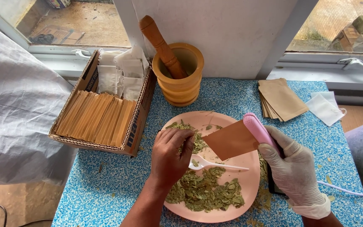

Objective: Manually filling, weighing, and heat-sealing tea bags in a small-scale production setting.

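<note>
The brown paper pouch (pixel 231 139) hangs over the pink plate (pixel 236 180), one edge clamped in the pink handheld sealer (pixel 258 131), and the gloved right hand (pixel 295 170) has its grip clenched round that tool. The pouch looks light, thin and easily creased, so it is best taken at a free corner or along the edge away from the clamp, with a gentle pinch. The bare left hand (pixel 169 157) rests over the crushed dried leaves (pixel 204 191) on the plate, fingers curled down; whether its grip pinches any leaf I cannot tell. The leaves seem brittle, feather-light and apt to scatter. A white plastic spoon (pixel 215 164) lies on the plate just beside this hand. On the speckled blue worktop (pixel 106 189) stand a wooden mortar (pixel 181 80) and a cardboard box (pixel 101 113) of pouches.
</note>
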